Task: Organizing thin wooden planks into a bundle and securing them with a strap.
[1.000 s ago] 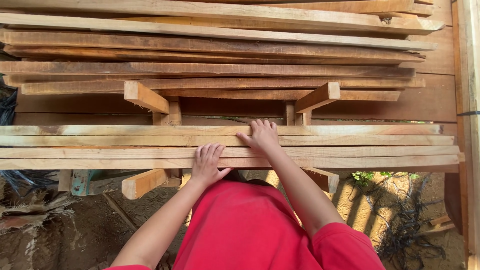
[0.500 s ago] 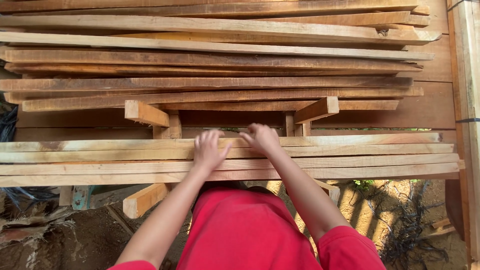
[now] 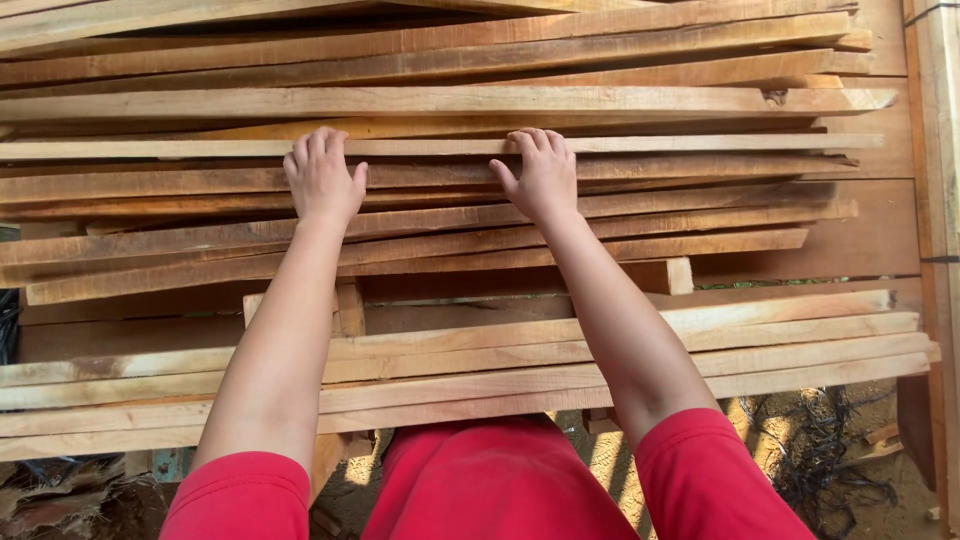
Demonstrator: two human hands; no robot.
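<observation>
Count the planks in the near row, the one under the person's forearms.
4, side by side: farthest plank, second plank, third plank, nearest plank. More may lie hidden beneath them.

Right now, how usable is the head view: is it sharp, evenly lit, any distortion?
Head view: sharp on both the left hand and right hand and on the far stack of planks; soft daylight, no glare; dappled sun and shadow on the ground at lower right; wide-lens bowing bends the near planks toward the edges.
</observation>
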